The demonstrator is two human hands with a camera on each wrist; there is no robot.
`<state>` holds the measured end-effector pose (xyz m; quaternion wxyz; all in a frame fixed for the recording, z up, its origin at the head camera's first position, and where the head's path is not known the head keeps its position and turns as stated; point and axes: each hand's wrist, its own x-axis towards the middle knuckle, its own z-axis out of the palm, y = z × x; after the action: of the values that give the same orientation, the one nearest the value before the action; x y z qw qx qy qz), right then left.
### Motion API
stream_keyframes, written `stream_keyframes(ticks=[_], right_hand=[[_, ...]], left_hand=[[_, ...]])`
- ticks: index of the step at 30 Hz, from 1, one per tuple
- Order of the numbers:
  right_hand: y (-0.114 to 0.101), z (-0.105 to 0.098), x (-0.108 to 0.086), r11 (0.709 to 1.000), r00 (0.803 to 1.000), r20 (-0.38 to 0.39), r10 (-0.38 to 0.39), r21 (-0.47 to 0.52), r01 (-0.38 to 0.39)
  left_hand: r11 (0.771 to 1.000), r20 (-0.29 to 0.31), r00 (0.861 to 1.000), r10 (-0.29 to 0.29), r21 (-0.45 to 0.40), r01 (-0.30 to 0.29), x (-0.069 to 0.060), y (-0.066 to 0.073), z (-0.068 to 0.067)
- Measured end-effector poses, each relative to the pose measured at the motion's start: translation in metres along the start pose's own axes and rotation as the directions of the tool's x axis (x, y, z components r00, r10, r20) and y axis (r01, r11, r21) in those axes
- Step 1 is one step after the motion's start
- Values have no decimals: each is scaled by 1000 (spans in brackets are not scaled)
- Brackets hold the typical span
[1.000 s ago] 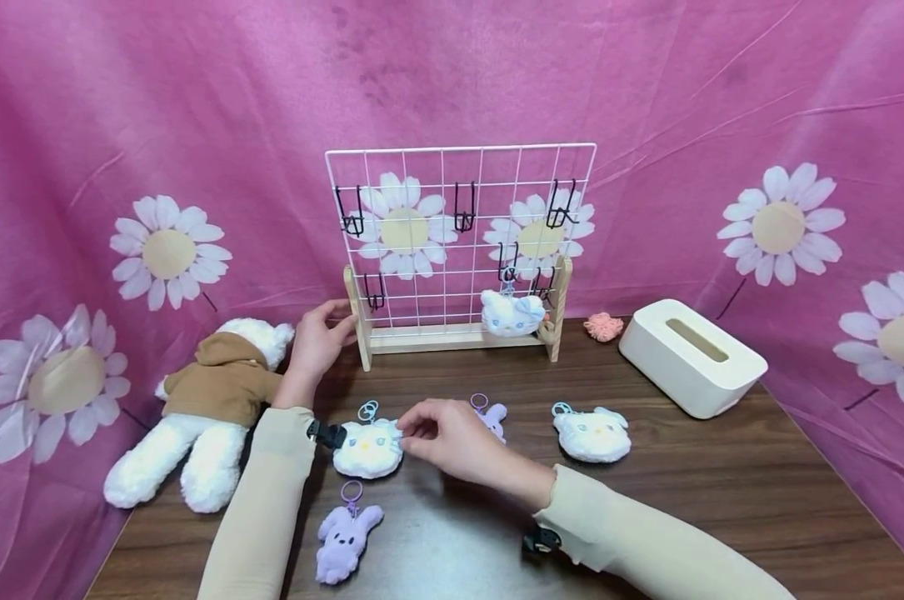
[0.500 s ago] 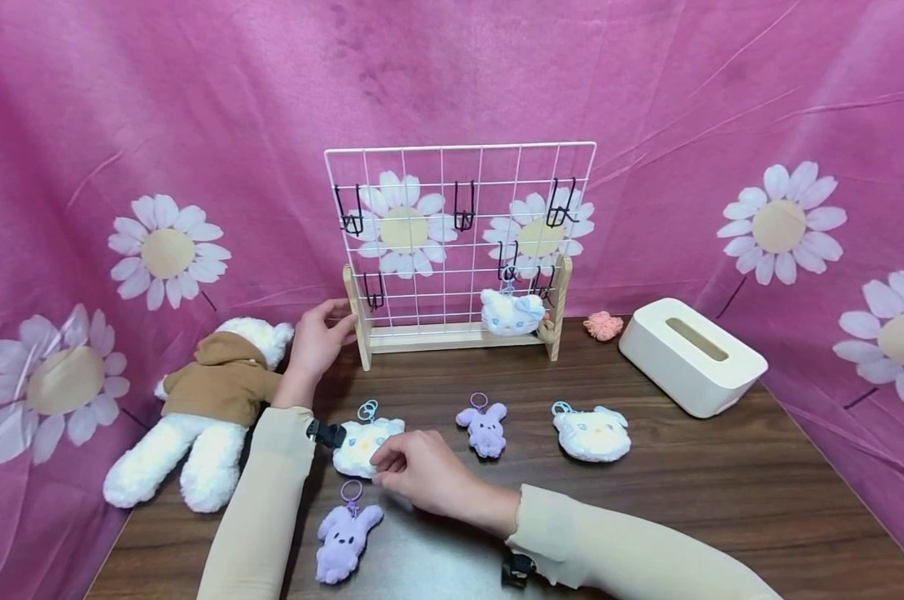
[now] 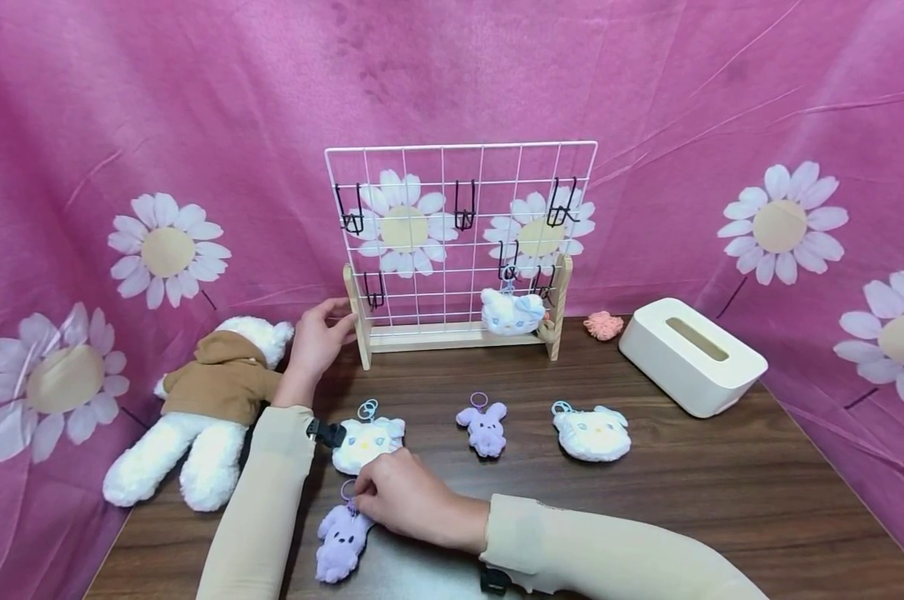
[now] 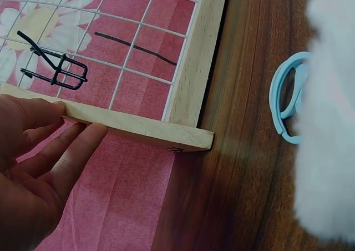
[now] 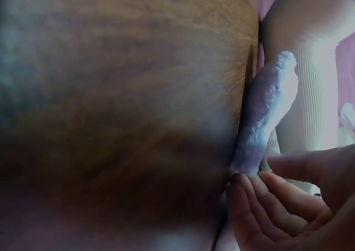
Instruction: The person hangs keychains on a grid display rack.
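Observation:
My left hand [image 3: 320, 342] holds the left wooden post [image 4: 138, 126] of a white wire grid rack [image 3: 459, 148], thumb and fingertips against it. My right hand [image 3: 407, 500] pinches the top of a purple bunny plush keychain [image 3: 341, 546] near its ring, at the table's front left. In the right wrist view, the thumb and fingers meet at that end of the plush [image 5: 272, 95]. Just behind the hand lies a white cat plush keychain [image 3: 362, 442] with a blue clasp [image 4: 285, 98], partly covered. A similar cat plush [image 3: 511, 314] hangs from a rack hook.
Another purple bunny [image 3: 485, 432] and a white plush keychain [image 3: 592, 435] lie on the table's middle and right. A white tissue box [image 3: 691, 358] and a pink fluffy piece [image 3: 603, 326] are at back right. A teddy bear [image 3: 219, 392] lies left. Several black hooks [image 3: 464, 208] are on the grid.
My right hand has moved left and toward the front, past the white cat plush, to the purple bunny, which it now pinches. The left hand stays at the rack's post.

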<state>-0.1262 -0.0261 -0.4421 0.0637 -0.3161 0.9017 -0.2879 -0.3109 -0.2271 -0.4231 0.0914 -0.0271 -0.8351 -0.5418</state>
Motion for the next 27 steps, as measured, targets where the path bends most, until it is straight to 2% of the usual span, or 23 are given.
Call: stream_keyframes(ticks=[8, 13, 19, 25, 27], right_hand=[[-4, 6, 6, 974, 989, 87, -120, -183, 134], [9, 20, 6, 956, 977, 103, -187, -212, 205], [11, 20, -1, 957, 973, 114, -200, -192, 219], [-2, 8, -6, 985, 989, 99, -113, -118, 125], [-5, 8, -7, 985, 991, 86, -100, -133, 111]], left_hand=[[1000, -1, 1000, -2, 5, 2, -1, 0, -1], [1000, 3, 1000, 4, 9, -4, 0, 1, -1], [1000, 3, 1000, 4, 3, -4, 1, 3, -1], [1000, 4, 1000, 7, 14, -7, 0, 2, -1], [1000, 3, 1000, 8, 17, -8, -1, 1, -1]])
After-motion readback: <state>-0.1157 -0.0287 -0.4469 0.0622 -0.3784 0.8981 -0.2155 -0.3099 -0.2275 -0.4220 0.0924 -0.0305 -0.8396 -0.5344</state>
